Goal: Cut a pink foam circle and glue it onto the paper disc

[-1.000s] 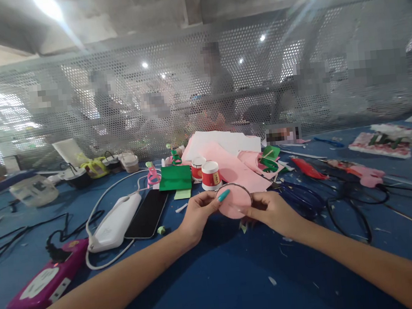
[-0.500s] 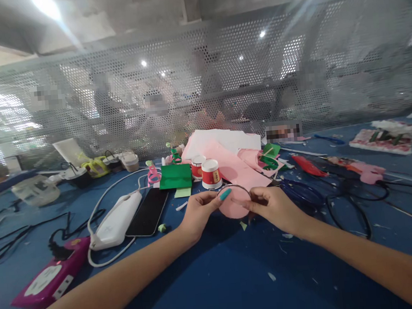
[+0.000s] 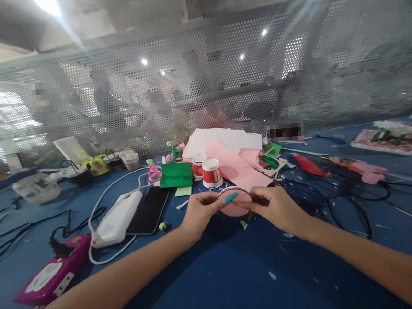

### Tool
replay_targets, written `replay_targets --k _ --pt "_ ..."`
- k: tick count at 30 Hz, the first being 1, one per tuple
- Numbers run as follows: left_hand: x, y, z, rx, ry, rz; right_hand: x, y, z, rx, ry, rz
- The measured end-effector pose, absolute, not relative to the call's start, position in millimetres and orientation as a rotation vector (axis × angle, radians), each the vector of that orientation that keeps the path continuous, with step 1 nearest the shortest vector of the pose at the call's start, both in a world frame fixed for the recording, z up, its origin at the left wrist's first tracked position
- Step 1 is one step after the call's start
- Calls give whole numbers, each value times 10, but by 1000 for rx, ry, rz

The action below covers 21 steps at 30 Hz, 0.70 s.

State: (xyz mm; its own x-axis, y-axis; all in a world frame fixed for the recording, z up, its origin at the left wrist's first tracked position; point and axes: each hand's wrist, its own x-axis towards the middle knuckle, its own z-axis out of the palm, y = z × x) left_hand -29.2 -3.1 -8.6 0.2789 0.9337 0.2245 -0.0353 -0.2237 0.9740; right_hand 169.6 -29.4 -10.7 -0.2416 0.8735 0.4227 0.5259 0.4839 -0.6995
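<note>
Between my two hands is a round pink paper disc (image 3: 234,210) with a thin dark-edged ring along its upper rim, held just above the table. My left hand (image 3: 203,213) pinches its left side, the thumb with a long teal nail lying across the top. On the right side, my right hand (image 3: 270,205) grips the edge between thumb and fingers. Fingers partly hide the disc's upper part. Just beyond stand two red-and-white paper cups (image 3: 212,174), upside down, in front of sheets of pink paper (image 3: 224,160).
Left lie a black phone (image 3: 149,211), a white power bank (image 3: 120,219) with a cable and a purple power strip (image 3: 53,271). A green paper piece (image 3: 175,175) is beside the cups. Blue-handled scissors (image 3: 303,191), red (image 3: 311,165) and pink tools and black cables lie right. A perforated metal screen (image 3: 200,92) stands behind.
The pink disc has tilted, so its face shows narrower and the rim looks flatter. My left thumb has slid slightly right across it; both hands keep their hold.
</note>
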Motion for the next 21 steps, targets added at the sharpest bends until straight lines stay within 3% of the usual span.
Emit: replay_targets --k 7,21 --pt "-299 -98 -41 1629 855 1231 1720 -284 -119 -1139 -1991 199" --pt "-320 -163 -32 2260 719 1351 1737 -272 -154 -926 -2027 9"
